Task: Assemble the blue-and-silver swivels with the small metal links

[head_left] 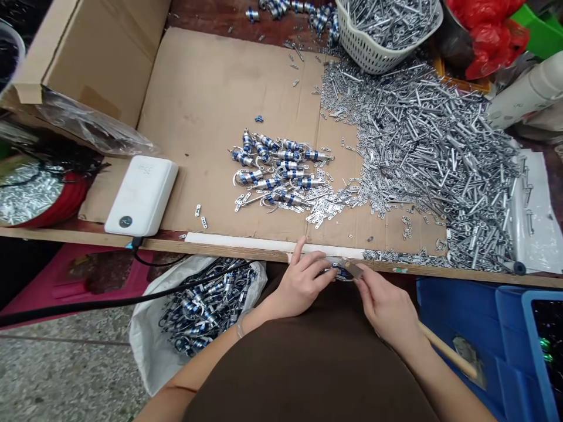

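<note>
My left hand and my right hand meet at the table's front edge, both pinched on one small blue-and-silver metal part. A wooden handle runs back along my right forearm; its metal head shows at my fingertips. On the cardboard sheet above my hands lies a cluster of several assembled blue-and-silver pieces. A large heap of silver metal strips and pins spreads to the right.
A white power bank lies left on the cardboard, with a black cable. A white bag of finished pieces sits below the table. A white basket, cardboard box, red bowl and blue crates surround.
</note>
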`<state>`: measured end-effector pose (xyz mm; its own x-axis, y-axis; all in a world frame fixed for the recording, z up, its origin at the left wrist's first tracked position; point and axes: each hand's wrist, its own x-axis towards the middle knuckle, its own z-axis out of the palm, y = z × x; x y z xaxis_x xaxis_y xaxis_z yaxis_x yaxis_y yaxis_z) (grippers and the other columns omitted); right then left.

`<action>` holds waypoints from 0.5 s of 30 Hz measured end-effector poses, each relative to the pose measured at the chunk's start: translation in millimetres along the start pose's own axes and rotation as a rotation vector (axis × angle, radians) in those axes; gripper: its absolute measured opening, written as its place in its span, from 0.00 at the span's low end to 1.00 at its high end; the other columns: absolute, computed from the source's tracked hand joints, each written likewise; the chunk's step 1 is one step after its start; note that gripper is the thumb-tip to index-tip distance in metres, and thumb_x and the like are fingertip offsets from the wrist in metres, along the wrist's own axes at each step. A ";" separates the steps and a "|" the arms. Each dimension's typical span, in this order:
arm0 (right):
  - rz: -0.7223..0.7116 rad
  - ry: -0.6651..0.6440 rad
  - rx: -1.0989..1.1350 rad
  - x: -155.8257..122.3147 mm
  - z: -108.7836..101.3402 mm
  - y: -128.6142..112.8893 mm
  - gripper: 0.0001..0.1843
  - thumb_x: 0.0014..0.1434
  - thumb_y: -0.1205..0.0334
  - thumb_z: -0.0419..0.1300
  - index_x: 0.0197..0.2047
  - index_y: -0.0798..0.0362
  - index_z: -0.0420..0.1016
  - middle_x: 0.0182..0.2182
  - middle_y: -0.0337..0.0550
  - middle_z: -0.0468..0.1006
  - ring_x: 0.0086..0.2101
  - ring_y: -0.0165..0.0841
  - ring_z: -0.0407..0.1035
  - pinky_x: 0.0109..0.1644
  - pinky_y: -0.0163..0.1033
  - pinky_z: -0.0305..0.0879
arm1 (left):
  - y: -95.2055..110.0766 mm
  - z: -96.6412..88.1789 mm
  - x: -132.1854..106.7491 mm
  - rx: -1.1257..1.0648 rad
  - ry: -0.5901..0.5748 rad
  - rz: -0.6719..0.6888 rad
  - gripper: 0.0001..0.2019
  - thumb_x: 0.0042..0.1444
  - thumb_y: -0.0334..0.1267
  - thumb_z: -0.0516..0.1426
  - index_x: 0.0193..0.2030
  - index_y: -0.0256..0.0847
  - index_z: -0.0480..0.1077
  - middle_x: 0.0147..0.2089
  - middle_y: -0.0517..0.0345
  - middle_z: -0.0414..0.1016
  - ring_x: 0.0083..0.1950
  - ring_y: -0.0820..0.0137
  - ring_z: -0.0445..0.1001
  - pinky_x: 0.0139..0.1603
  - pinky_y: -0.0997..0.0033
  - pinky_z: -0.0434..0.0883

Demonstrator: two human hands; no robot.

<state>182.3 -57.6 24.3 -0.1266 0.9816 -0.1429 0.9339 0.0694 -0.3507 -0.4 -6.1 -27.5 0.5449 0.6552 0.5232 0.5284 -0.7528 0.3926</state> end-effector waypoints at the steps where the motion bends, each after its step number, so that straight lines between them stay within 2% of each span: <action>1: -0.010 0.017 0.011 0.5 0.1 -1.3 0.19 0.61 0.62 0.44 0.53 0.51 0.65 0.40 0.45 0.77 0.35 0.35 0.73 0.35 0.36 0.68 | 0.0 0.1 -0.3 -0.001 0.002 0.002 0.04 0.56 0.30 0.55 0.36 0.41 0.70 0.34 0.60 0.76 0.43 0.69 0.71 0.62 0.44 0.52; 3: -0.029 0.040 0.024 1.1 -0.6 -4.4 0.19 0.61 0.62 0.43 0.53 0.52 0.65 0.41 0.46 0.77 0.36 0.35 0.73 0.36 0.36 0.68 | 0.0 0.5 -0.9 0.001 0.015 0.004 0.04 0.56 0.30 0.55 0.36 0.41 0.70 0.34 0.61 0.76 0.44 0.69 0.71 0.62 0.44 0.51; 7: 0.039 -0.032 -0.007 7.5 -7.0 -0.7 0.17 0.62 0.56 0.44 0.48 0.48 0.69 0.36 0.43 0.78 0.30 0.35 0.73 0.29 0.36 0.63 | -0.3 0.9 -0.8 -0.009 0.003 -0.004 0.04 0.56 0.30 0.54 0.35 0.41 0.70 0.34 0.61 0.76 0.44 0.69 0.71 0.62 0.44 0.51; 10: 0.282 0.166 -0.054 22.0 -12.7 21.8 0.20 0.62 0.53 0.42 0.45 0.51 0.71 0.29 0.46 0.77 0.28 0.37 0.71 0.28 0.38 0.60 | -1.2 -2.4 2.0 -0.122 -0.017 -0.088 0.03 0.56 0.33 0.56 0.36 0.42 0.71 0.33 0.62 0.76 0.42 0.70 0.71 0.62 0.46 0.54; 12: 0.425 0.302 -0.134 35.2 -13.2 43.4 0.23 0.62 0.53 0.41 0.48 0.56 0.70 0.30 0.51 0.76 0.30 0.41 0.69 0.31 0.41 0.59 | -2.5 -8.4 4.9 -0.238 -0.011 -0.187 0.02 0.55 0.35 0.56 0.35 0.41 0.71 0.32 0.62 0.76 0.41 0.70 0.71 0.60 0.49 0.57; 15: 0.463 0.368 -0.252 54.0 -8.9 72.4 0.26 0.61 0.55 0.40 0.56 0.60 0.64 0.36 0.58 0.73 0.38 0.46 0.66 0.37 0.46 0.59 | -6.6 -22.8 6.4 -0.368 -0.009 -0.300 0.03 0.55 0.34 0.56 0.34 0.40 0.71 0.29 0.60 0.76 0.40 0.70 0.72 0.58 0.53 0.62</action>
<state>246.0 2.0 -0.6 0.3897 0.9137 0.1151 0.9200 -0.3805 -0.0940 -15.2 1.6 -9.4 0.4099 0.8465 0.3398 0.3980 -0.5011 0.7684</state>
